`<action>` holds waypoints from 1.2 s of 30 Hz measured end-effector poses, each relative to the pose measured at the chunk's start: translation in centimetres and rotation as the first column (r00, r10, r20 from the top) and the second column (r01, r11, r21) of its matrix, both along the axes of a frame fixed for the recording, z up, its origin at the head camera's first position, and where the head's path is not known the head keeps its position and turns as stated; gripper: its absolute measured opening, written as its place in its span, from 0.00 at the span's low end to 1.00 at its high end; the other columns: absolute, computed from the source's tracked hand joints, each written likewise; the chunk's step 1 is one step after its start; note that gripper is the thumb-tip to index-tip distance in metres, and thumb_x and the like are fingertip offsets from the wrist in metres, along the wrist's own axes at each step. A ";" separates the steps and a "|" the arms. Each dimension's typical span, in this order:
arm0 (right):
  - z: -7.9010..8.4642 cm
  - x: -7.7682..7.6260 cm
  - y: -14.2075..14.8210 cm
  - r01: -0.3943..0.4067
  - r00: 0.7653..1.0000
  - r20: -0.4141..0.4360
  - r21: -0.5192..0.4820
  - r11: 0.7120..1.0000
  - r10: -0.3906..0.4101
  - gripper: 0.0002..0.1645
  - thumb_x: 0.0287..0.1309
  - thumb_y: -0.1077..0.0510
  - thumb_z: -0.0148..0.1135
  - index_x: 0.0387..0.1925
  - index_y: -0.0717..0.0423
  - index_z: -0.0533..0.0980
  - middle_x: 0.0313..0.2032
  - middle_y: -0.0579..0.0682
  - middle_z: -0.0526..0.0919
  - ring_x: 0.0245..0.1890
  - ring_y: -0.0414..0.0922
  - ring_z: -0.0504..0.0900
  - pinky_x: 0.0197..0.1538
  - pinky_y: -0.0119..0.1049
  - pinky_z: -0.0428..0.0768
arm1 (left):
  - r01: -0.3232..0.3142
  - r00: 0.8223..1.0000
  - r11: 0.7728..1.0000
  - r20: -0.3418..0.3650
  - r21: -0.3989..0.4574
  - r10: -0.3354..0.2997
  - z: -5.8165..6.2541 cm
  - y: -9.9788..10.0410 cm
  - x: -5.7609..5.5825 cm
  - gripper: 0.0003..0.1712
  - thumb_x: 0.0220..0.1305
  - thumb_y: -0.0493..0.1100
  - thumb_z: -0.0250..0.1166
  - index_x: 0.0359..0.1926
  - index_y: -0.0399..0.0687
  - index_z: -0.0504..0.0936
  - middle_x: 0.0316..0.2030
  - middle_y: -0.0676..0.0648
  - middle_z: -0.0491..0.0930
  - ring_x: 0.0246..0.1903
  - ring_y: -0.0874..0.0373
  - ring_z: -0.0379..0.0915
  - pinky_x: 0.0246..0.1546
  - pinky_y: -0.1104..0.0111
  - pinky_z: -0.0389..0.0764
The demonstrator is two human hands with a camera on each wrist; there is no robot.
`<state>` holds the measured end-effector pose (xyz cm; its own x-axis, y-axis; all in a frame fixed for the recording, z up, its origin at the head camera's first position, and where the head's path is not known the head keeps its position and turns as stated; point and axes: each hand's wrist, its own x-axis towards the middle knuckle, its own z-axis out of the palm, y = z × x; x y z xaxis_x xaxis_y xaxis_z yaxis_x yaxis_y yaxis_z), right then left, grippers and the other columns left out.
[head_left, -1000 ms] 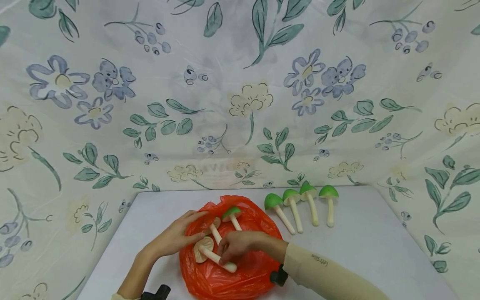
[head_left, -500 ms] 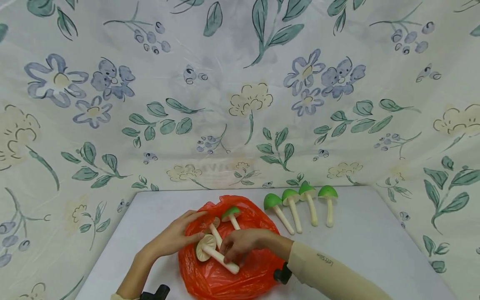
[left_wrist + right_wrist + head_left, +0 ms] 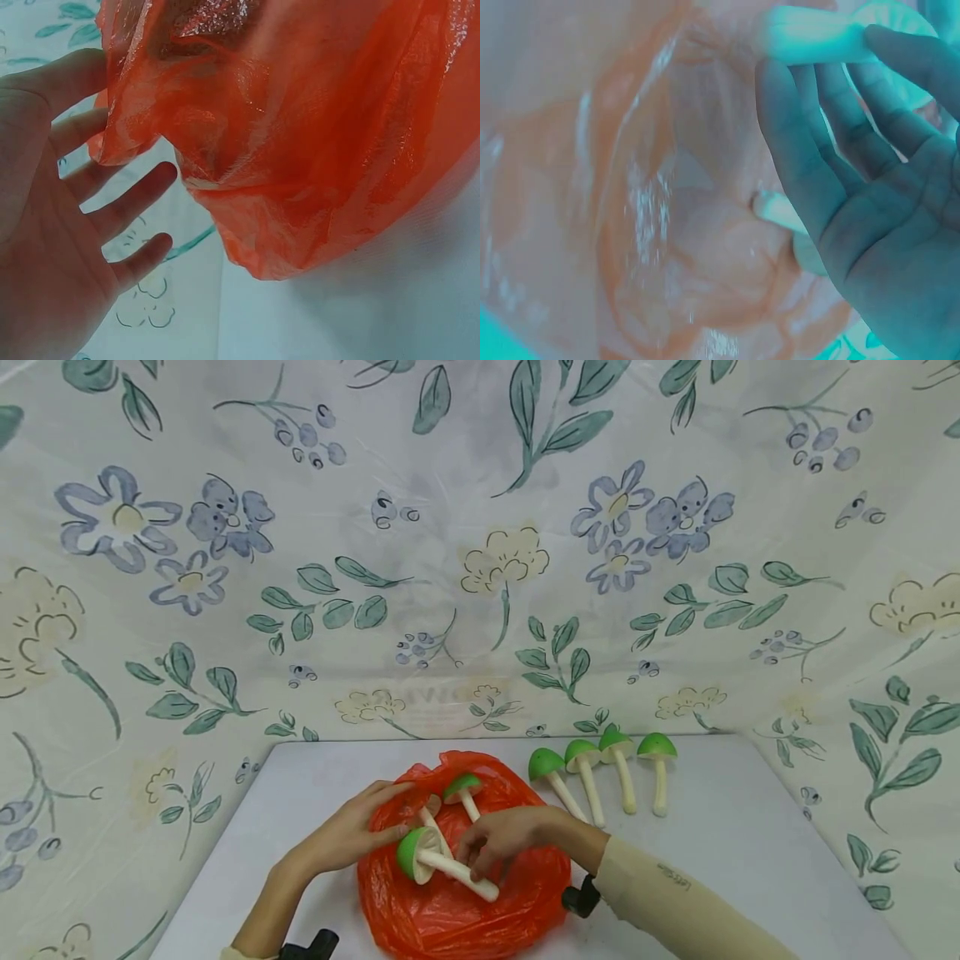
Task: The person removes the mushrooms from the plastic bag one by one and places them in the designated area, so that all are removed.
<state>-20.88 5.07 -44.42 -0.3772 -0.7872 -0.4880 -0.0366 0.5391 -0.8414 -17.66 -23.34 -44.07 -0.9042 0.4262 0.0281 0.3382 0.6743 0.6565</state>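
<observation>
My right hand (image 3: 501, 839) pinches the pale stem of a green-capped mushroom (image 3: 457, 870) between thumb and fingers, above the mouth of a red plastic bag (image 3: 450, 935). In the right wrist view, the stem (image 3: 817, 37) lies across the fingertips of that hand (image 3: 885, 180). My left hand (image 3: 356, 829) rests at the bag's left rim with fingers spread and fairly straight. In the left wrist view, the tips of its upper digits are hidden by the bag (image 3: 300, 150). Two more mushrooms lie in the bag, one green-capped (image 3: 465, 792), one partly hidden by the bag (image 3: 433, 822).
Several green-capped mushrooms (image 3: 624, 777) lie in a row at the back right of the white table (image 3: 720, 877). A flower-patterned cloth (image 3: 450, 568) rises behind the table and along both sides.
My right hand has moved slightly right and up with the mushroom, whose cap has turned so its green side shows. My left hand has stayed at the bag's rim.
</observation>
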 end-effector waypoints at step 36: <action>-1.4 1.2 22.1 0.419 0.906 0.018 -0.163 0.893 -0.422 0.23 0.63 0.62 0.64 0.57 0.62 0.68 0.44 0.57 0.78 0.44 0.51 0.81 0.46 0.51 0.86 | 0.000 1.000 1.000 0.003 0.000 0.000 -0.3 -0.6 -0.2 0.34 0.66 0.56 0.68 0.70 0.54 0.71 0.63 0.44 0.71 0.64 0.40 0.68 0.57 0.40 0.77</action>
<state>-19.73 27.17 -45.84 -0.6976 -0.6195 -0.3600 0.1488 0.3662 -0.9186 -17.88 -23.89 -44.33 -0.9043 0.4262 0.0257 0.3364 0.6742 0.6575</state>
